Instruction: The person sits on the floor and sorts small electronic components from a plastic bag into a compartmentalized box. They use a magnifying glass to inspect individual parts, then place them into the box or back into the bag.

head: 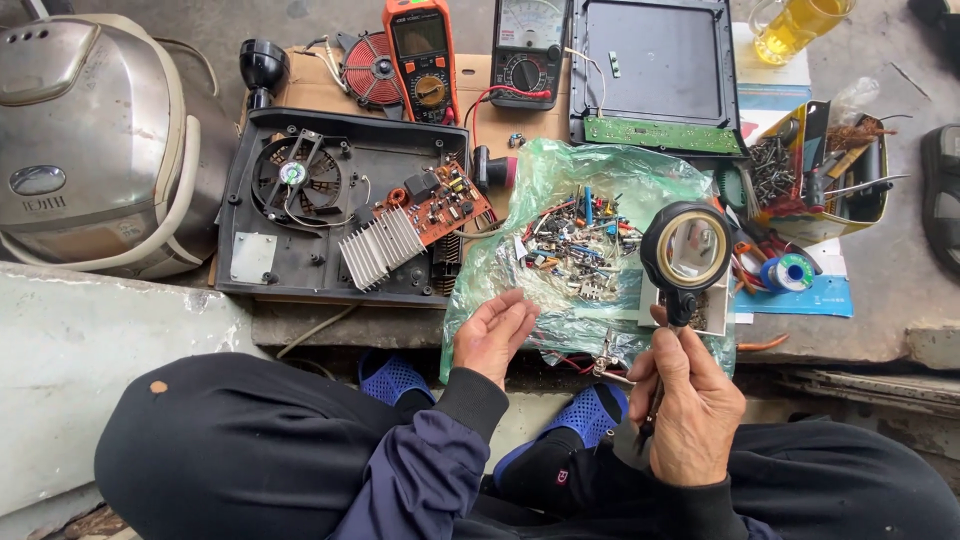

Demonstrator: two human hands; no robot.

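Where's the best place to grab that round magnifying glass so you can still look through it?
By its short black handle below the lens, coming from underneath, as the right hand does now. The magnifier stands upright with its round frame on top, so fingers on the stem probably keep the glass unsmudged and the view of the parts bag open.

**One camera, looking down from the head**

There is only one view. The camera sits on the person's head and looks almost straight down. It is close to the work. At the bottom of the picture are the person's own knees and blue shoes (590,412). The two hands come up from there. Past them lies the concrete ledge (880,290) with the things on it, running to the top edge. The top of the picture is the far side, away from the person.
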